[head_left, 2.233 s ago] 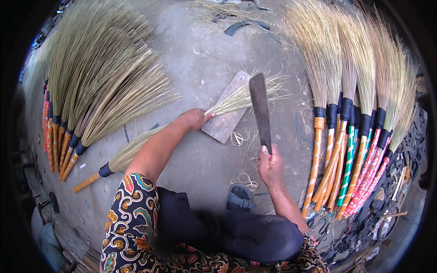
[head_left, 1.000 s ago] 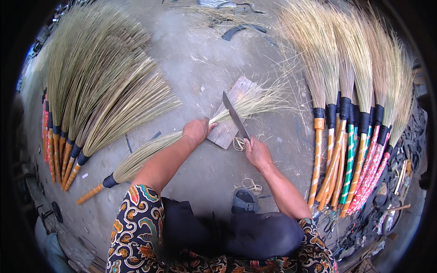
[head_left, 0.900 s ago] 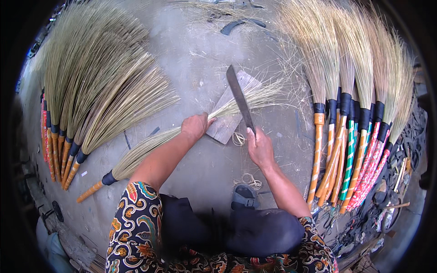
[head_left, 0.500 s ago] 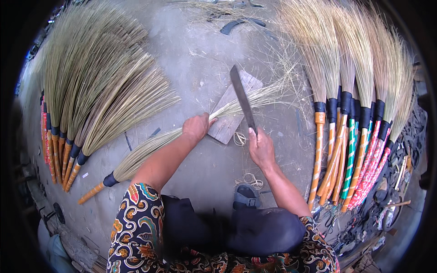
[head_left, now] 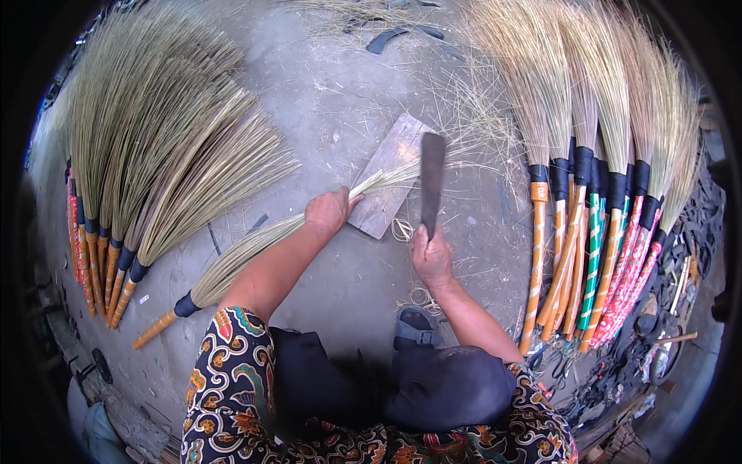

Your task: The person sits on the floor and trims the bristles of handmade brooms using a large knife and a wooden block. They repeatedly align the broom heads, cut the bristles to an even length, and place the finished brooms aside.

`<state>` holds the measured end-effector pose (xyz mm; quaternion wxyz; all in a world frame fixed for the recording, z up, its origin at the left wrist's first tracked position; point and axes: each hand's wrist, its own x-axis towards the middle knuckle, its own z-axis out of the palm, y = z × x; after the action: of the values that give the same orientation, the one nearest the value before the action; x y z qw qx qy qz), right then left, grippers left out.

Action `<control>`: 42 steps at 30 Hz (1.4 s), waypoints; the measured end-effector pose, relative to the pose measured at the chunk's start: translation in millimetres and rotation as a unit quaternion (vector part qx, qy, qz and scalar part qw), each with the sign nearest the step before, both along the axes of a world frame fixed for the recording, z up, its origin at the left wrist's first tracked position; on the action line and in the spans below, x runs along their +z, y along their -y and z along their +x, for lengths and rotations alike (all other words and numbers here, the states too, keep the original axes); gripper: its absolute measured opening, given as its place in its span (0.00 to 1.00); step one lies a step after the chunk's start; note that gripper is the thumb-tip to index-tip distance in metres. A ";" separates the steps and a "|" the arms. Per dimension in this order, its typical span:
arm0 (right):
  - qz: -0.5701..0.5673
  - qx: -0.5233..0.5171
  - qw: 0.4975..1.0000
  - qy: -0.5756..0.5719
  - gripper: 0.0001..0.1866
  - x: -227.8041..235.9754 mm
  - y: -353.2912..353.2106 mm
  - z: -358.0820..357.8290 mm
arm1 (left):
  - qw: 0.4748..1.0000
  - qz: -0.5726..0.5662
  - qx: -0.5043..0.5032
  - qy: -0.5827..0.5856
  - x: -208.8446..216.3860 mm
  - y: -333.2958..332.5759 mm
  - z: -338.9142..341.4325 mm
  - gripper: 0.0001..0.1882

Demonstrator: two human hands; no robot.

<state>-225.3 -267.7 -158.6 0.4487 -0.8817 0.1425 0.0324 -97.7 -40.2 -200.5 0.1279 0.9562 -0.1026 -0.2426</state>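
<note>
My left hand (head_left: 329, 211) is closed round the straw bristles of a broom (head_left: 246, 255), whose orange handle points to the lower left. Its bristle end lies across a wooden board (head_left: 385, 203) on the floor. My right hand (head_left: 431, 257) grips a machete (head_left: 432, 182) by its handle, which the fingers hide. The dark, broad blade stands over the bristle tips at the board's right edge; whether it touches them I cannot tell.
Finished brooms (head_left: 170, 155) fan out at the left. More brooms (head_left: 610, 185) with wrapped handles lie at the right. Loose straw clippings (head_left: 483, 116) are scattered beyond the board. A ring of cane strip (head_left: 402, 230) lies by the board, and dark scraps (head_left: 641, 340) heap at lower right.
The machete has swung right, its blade turning from slanting left to nearly upright. The bristle end past the board looks shorter and thinner, with more loose straw on the floor.
</note>
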 end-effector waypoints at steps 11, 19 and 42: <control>-0.028 0.009 0.998 -0.048 0.16 -8.2 -8.5 -14.8 | 1.000 -0.004 0.003 0.008 -0.5 0.7 -2.7 0.32; -0.031 0.012 0.999 -0.007 0.17 3.1 -16.0 -25.0 | 0.999 -0.005 -0.001 0.034 -4.7 -1.3 -1.4 0.31; 0.240 0.021 0.968 -0.072 0.40 16.4 -28.9 6.0 | 0.993 -0.062 -0.088 -0.052 85.6 -21.1 -14.7 0.26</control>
<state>-219.3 -238.8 -142.3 0.6350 -0.7462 0.1442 0.1383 -112.4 -19.0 -115.0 0.1701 0.9196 -0.1943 -0.2960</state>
